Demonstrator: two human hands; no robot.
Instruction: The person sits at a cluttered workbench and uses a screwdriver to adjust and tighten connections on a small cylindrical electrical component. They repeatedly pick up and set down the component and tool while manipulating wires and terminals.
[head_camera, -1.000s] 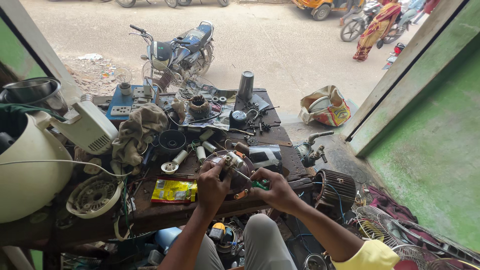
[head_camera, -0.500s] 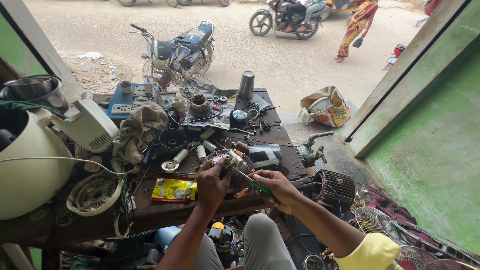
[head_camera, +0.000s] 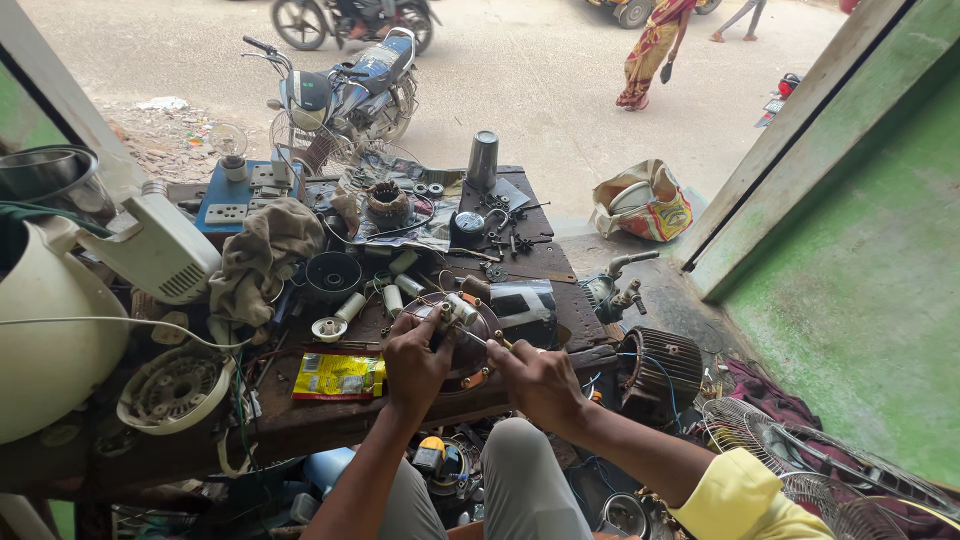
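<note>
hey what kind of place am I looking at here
Most likely a small roadside repair stall for electrical appliances. The cluttered workbench holds a wound motor coil and loose parts, fan guards lie beside it, and a parked motorcycle stands outside.

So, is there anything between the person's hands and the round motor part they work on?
Nothing visible does. The left hand already grips the round motor part at the workbench edge, and the right hand meets it from the right with a thin tool.
</note>
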